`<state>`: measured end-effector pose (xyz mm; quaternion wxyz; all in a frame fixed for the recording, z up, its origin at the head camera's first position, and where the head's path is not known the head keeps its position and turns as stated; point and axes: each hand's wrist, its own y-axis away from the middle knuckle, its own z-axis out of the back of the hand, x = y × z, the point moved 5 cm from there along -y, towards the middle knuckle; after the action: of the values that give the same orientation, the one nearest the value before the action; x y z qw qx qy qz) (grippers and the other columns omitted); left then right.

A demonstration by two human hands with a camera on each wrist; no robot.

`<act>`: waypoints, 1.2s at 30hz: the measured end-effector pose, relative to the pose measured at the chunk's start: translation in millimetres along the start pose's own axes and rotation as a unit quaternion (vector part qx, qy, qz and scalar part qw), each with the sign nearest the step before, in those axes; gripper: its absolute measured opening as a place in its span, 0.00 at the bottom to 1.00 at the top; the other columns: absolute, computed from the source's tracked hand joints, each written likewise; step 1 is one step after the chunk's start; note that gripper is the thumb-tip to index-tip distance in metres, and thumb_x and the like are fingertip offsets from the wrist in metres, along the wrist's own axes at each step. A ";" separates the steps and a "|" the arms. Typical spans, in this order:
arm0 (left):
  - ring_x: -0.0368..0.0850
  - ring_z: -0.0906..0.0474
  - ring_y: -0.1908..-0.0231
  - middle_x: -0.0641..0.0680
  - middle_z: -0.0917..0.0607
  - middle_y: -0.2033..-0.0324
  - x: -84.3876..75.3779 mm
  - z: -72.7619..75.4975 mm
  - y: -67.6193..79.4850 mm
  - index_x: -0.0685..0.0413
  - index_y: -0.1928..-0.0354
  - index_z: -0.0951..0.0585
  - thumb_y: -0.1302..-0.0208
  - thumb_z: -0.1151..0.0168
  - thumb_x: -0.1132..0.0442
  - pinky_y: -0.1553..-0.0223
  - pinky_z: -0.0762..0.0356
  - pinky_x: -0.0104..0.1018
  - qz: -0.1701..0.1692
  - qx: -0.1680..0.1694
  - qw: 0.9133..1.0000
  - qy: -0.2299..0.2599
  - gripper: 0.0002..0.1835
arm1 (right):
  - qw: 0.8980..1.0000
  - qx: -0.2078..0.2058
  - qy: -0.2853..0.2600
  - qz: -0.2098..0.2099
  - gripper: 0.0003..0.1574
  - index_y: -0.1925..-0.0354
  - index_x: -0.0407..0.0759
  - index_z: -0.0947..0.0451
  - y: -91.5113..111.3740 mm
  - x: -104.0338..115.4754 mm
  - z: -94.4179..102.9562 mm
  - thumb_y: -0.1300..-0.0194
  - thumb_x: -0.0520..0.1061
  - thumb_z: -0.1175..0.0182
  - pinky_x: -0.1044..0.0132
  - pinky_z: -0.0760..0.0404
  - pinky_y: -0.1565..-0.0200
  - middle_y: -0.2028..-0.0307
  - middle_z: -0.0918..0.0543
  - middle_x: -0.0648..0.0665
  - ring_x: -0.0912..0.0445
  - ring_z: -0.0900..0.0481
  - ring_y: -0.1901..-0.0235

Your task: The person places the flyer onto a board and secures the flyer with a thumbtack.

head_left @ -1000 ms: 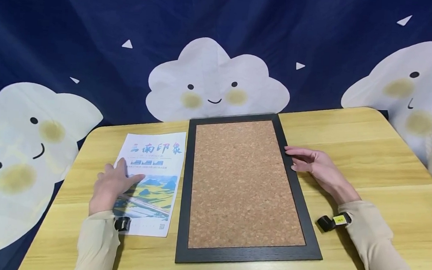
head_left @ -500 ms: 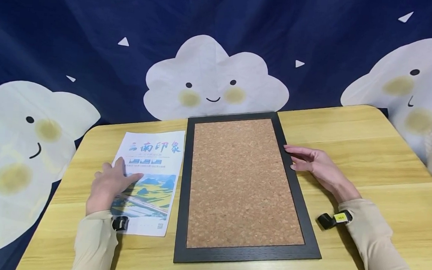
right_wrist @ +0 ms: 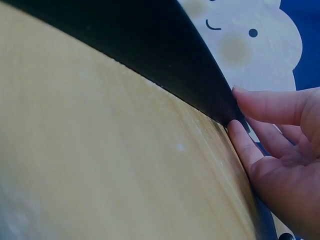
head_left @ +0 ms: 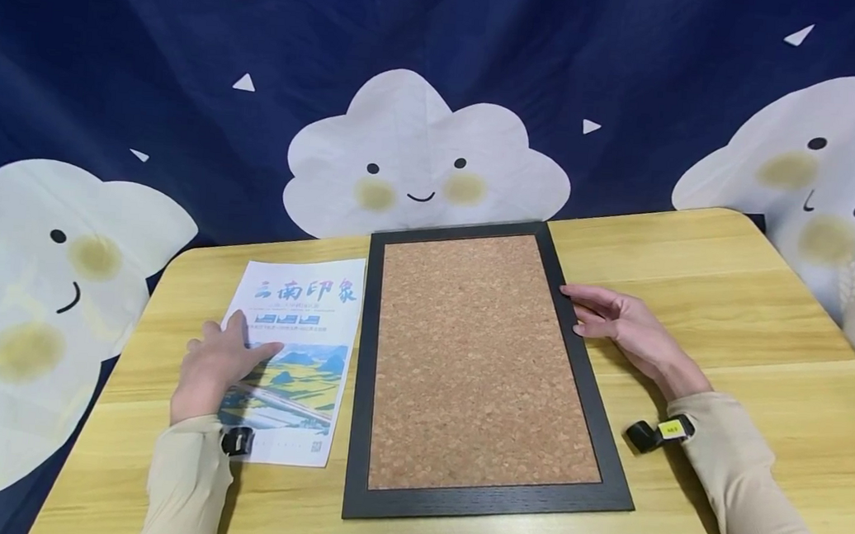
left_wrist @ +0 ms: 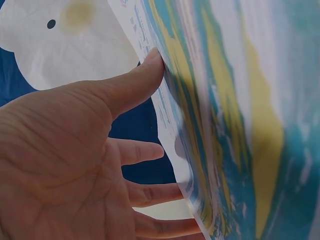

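My left hand rests with fingers spread on the left part of a printed poster, a white sheet with blue Chinese characters above a landscape picture. In the left wrist view, the thumb touches the poster's printed face. To the poster's right lies a cork board with a black frame. My right hand is at the board's right side, thumb and fingertips against the frame's outer edge. In the right wrist view, extended fingers meet the dark frame just over the tabletop.
A light wooden table carries the poster and board, with a narrow strip of wood between them. Behind hangs a dark blue curtain with white smiling clouds. The board's far edge reaches the back of the table. Small black devices are worn on both wrists.
The whole view shifts slightly up and left. Both hands, the poster and the board keep their places relative to each other.
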<state>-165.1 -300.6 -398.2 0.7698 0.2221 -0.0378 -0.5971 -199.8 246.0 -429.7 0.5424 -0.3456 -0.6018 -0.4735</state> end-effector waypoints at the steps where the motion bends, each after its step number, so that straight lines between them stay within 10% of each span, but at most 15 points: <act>1: 0.73 0.34 0.55 0.82 0.38 0.43 0.2 -0.2 0.1 0.72 0.22 0.50 0.29 0.40 0.37 0.57 0.31 0.62 0.001 0.001 1.000 0.000 0.54 | 1.000 0.002 -0.002 0.002 0.46 0.23 0.31 0.40 -0.3 -0.1 -0.1 0.34 0.30 0.34 0.71 0.26 0.40 0.27 0.32 0.41 0.67 0.28 0.36; 12: 0.74 0.36 0.54 0.82 0.40 0.42 0.0 -0.2 0.7 0.70 0.21 0.52 0.28 0.41 0.36 0.57 0.31 0.62 0.011 0.010 1.000 0.005 0.55 | 1.000 0.007 -0.003 -0.004 0.56 0.17 0.38 0.55 -2.4 1.0 -0.4 0.33 0.27 0.38 0.68 0.23 0.41 0.26 0.33 0.39 0.43 0.40 0.25; 20: 0.73 0.36 0.54 0.82 0.40 0.42 0.8 -1.0 -0.2 0.70 0.21 0.52 0.28 0.41 0.35 0.58 0.31 0.60 0.013 0.011 1.000 0.003 0.55 | 1.000 0.006 -0.010 -0.005 0.52 0.19 0.34 0.51 -1.8 0.3 0.3 0.33 0.28 0.37 0.68 0.24 0.40 0.30 0.28 0.47 0.62 0.29 0.33; 36: 0.72 0.35 0.54 0.82 0.39 0.43 -4.4 4.3 -0.6 0.73 0.22 0.53 0.29 0.36 0.45 0.57 0.30 0.60 0.017 -0.023 1.000 0.010 0.53 | 1.000 0.007 -0.009 0.012 0.49 0.22 0.31 0.46 -0.7 2.5 0.4 0.33 0.29 0.35 0.71 0.26 0.39 0.32 0.26 0.50 0.68 0.29 0.35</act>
<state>-168.3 -297.9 -393.6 0.7853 0.2098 -0.0202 -0.5821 -201.0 245.9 -427.3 0.5451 -0.3531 -0.6057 -0.4596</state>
